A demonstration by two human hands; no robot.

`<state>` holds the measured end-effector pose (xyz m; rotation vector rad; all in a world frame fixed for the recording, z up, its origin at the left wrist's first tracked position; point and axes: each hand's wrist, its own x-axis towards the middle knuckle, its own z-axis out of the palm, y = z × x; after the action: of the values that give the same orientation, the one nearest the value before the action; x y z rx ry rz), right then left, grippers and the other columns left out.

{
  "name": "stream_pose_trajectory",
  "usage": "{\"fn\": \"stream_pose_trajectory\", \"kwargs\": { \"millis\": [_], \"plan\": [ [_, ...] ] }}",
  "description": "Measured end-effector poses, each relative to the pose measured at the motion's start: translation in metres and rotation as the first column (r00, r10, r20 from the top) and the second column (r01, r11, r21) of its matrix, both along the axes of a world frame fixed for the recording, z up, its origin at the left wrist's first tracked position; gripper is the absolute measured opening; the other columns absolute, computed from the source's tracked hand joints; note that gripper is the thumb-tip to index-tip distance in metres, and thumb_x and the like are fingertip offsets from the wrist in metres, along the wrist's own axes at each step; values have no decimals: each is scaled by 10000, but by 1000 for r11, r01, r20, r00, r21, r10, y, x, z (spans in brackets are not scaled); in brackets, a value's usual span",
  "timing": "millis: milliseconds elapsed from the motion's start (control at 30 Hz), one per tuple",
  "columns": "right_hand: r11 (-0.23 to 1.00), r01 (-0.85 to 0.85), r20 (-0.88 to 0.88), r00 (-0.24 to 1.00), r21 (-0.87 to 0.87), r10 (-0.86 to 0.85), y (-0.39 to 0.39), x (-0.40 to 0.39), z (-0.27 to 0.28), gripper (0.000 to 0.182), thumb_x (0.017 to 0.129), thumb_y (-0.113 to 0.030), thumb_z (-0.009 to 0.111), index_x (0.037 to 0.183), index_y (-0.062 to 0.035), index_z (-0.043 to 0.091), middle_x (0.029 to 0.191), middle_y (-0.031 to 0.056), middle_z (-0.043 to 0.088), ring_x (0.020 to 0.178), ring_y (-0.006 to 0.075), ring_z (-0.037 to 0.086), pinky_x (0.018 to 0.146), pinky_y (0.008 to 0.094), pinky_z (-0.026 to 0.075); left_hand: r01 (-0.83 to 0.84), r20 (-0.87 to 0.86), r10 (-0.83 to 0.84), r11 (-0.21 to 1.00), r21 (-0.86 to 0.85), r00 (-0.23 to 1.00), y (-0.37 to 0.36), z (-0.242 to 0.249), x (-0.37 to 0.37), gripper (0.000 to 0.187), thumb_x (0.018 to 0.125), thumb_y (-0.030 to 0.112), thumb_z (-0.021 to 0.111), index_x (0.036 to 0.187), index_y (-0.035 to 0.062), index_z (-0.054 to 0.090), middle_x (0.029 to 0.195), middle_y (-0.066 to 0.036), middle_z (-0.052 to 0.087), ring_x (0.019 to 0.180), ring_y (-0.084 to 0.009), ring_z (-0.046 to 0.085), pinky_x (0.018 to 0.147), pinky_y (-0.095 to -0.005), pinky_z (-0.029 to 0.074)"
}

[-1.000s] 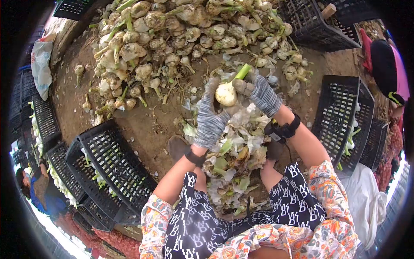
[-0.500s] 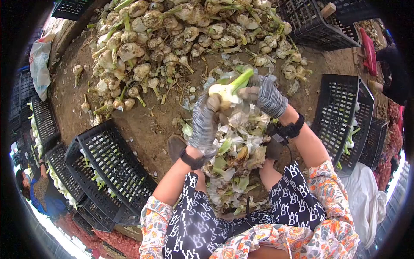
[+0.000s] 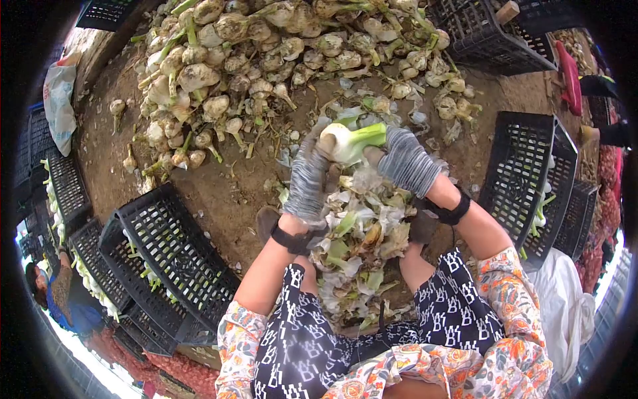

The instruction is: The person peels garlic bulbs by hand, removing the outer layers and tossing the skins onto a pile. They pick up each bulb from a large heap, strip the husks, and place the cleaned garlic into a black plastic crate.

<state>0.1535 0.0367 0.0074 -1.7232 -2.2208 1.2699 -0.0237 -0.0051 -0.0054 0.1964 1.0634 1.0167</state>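
Earth floor (image 3: 226, 206) lies below; left hand (image 3: 308, 176) pinches the bulb (image 3: 341, 142) at its round end, green stem (image 3: 371, 135) pointing sideways to right hand (image 3: 407, 159), whose grip I cannot tell.

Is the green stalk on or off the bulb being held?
On: the green stalk runs unbroken from the pale bulb, held in the left hand, towards the right hand.
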Motion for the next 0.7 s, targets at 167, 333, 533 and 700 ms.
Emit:
{"fn": "stream_pose_trajectory", "kwargs": {
  "millis": [167,333,533,700],
  "plan": [
    [962,175,-460,851,-209,-255,-5,-13,15,329,701,-175,705,968,-16,600,824,117,651,739,172,614,678,309,482,165,-511,100,879,448,854,-2,-22,8,522,865,257,583,1277,12,377,1191,-114,479,1075,-177,459,940,-327,381],
    [976,127,-539,817,-176,-203,-10,-10,0,311,709,-166,709,967,-22,612,860,77,655,771,136,600,709,282,477,160,-467,42,909,385,883,1,-14,13,389,904,322,509,1146,19,494,1043,-69,552,953,-150,512,859,-281,421],
    [782,110,-597,584,-613,-550,-13,1,37,457,680,-98,715,1096,-10,546,922,55,635,853,120,598,789,267,472,113,344,-59,983,-142,937,11,4,-1,446,865,469,504,1045,68,578,834,-34,608,676,-100,568,595,-216,472],
    [758,266,-510,603,-596,-613,-18,-1,25,437,740,-86,696,1122,8,506,980,76,617,888,131,575,814,271,457,375,302,-352,927,-20,886,7,-19,-19,733,778,683,435,1130,46,523,808,-21,613,553,-70,534,412,-184,381]
  ]
}}
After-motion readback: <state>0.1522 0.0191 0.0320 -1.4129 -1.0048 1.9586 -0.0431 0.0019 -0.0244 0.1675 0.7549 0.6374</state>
